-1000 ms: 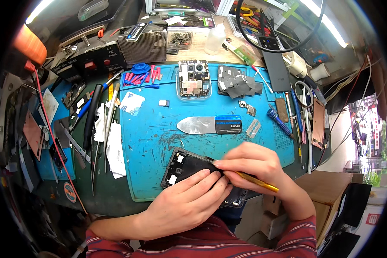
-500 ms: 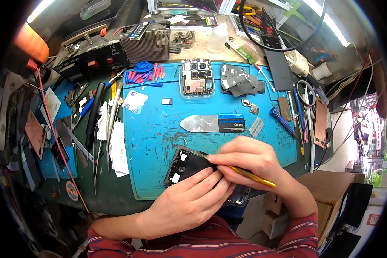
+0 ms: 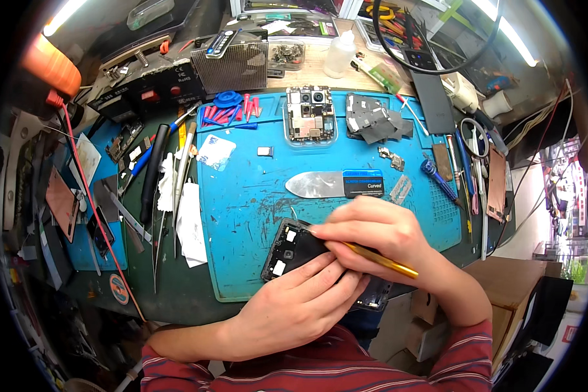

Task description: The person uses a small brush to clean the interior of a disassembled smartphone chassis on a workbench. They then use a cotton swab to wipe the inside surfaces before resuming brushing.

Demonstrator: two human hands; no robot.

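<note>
A black phone housing (image 3: 287, 254) lies tilted at the front of the blue work mat, its inner side facing up with white patches near the far-left end. My left hand (image 3: 302, 304) lies across its middle, fingers pressed over it and steadying it. My right hand (image 3: 372, 238) is closed round a slim gold-coloured tool (image 3: 380, 260), held like a pen. The fingertips are at the housing's upper edge, close to its top-left end. The tool's working tip is hidden by my fingers, so its exact kind is unclear.
On the blue mat (image 3: 242, 196) beyond the hands lie a flat curved metal pry blade (image 3: 317, 185), a razor blade (image 3: 400, 189) and a blue-handled tool (image 3: 440, 179). Farther back sit a clear tray with a circuit board (image 3: 310, 117) and black sheets (image 3: 375, 117). Tweezers and white paper (image 3: 191, 225) lie left.
My right hand has slid left along the housing's upper edge, toward its top-left end. My left hand still covers the housing. The whole view has shifted slightly.
</note>
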